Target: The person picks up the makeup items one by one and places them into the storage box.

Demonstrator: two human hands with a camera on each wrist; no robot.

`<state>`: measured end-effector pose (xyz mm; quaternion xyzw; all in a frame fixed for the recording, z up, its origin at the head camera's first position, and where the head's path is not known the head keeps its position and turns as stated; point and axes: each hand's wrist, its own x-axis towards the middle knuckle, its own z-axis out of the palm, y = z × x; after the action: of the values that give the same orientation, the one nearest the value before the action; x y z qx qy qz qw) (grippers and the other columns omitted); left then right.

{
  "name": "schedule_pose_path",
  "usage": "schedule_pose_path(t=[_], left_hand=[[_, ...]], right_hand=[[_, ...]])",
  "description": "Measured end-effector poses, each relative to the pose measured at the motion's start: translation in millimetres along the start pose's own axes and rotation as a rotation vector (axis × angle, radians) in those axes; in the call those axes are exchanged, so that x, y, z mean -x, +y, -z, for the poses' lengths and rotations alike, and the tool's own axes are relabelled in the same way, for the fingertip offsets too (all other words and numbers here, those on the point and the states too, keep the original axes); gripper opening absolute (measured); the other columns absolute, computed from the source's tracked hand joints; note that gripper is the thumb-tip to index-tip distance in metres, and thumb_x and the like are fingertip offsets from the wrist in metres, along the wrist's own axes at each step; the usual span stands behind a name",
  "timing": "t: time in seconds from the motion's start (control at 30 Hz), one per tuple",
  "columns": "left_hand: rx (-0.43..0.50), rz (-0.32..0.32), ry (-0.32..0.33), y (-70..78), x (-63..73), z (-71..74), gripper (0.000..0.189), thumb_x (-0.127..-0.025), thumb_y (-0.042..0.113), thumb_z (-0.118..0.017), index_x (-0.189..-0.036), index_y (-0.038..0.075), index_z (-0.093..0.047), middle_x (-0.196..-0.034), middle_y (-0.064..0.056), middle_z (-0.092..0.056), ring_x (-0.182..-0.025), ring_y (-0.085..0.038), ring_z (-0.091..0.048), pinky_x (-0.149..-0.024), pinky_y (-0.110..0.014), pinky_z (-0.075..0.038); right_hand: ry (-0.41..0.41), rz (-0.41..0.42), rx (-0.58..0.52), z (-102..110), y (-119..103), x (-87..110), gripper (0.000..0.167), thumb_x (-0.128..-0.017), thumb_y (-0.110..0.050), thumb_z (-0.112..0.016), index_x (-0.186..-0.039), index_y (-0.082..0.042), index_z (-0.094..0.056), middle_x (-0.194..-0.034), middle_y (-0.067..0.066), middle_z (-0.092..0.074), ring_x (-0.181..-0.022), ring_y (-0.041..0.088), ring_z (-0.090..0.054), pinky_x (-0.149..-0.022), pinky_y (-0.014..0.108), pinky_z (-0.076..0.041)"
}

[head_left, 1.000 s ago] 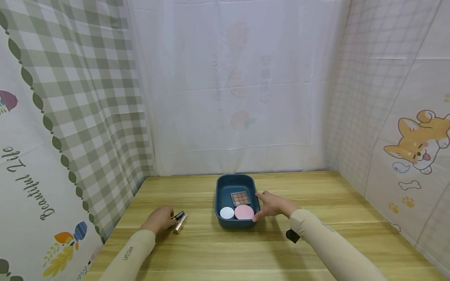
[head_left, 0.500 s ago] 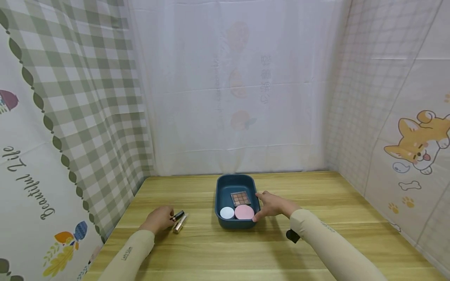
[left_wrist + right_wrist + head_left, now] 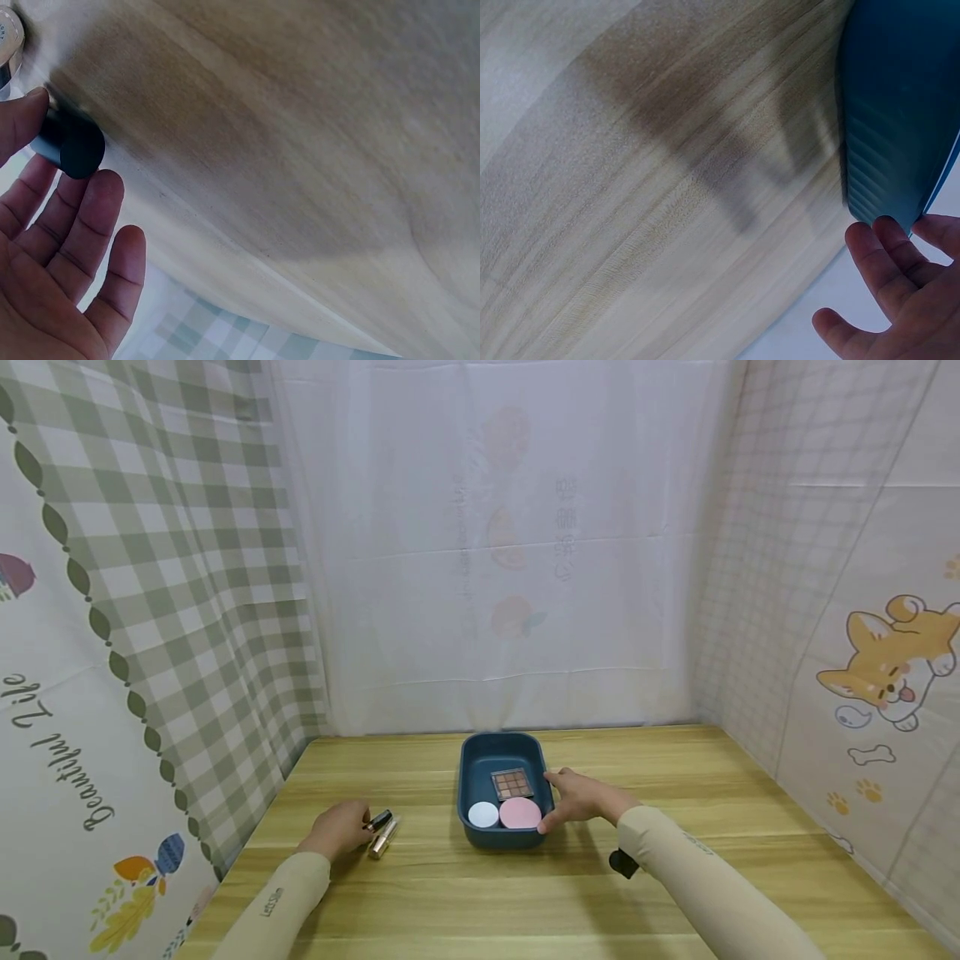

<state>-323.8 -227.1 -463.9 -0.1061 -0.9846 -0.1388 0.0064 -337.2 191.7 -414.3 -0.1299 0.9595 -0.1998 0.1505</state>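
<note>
In the head view a dark blue box (image 3: pixel 467 777) stands on the table. It holds an eyeshadow palette (image 3: pixel 513 783), a round white case (image 3: pixel 483 815) and a round pink case (image 3: pixel 521 814). My right hand (image 3: pixel 583 796) holds the box's right rim; in the right wrist view fingertips (image 3: pixel 861 234) press its outer wall (image 3: pixel 889 150). To the left, my left hand (image 3: pixel 339 829) pinches a black lipstick tube (image 3: pixel 79 146) between thumb and fingers. Its little finger hangs free. A gold lipstick tube (image 3: pixel 384 839) lies on the table right beside it.
The wooden table (image 3: pixel 450 910) ends at a white curtain (image 3: pixel 420 568) behind. A green checked cloth (image 3: pixel 202 568) hangs at the left, a white cloth with a printed dog (image 3: pixel 892 660) at the right. A small black object (image 3: pixel 623 863) shows at the right wrist.
The black lipstick tube has tilted a little in my left hand's fingers, its dark end shifting slightly left. My right hand and the box stay as they were.
</note>
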Motion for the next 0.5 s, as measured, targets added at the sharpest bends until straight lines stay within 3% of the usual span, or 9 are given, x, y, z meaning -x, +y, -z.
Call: schedule_pose_path(t=[0.5], left_hand=[[0.060,0.003,0.038,-4.0,-1.9,-2.8,0.007,-0.088,0.010,-0.070,-0.090,0.007,-0.065,-0.081,-0.003,-0.062,-0.067,-0.018,-0.050,-0.061,-0.037,-0.044]], right_hand=[[-0.005,-0.008,-0.002,0.2,-0.2,0.6,0.107,-0.073,-0.049,-0.086,-0.154,-0.004,-0.032,-0.154,0.028,-0.030,-0.136,0.046,-0.037,-0.103,0.065,-0.034]])
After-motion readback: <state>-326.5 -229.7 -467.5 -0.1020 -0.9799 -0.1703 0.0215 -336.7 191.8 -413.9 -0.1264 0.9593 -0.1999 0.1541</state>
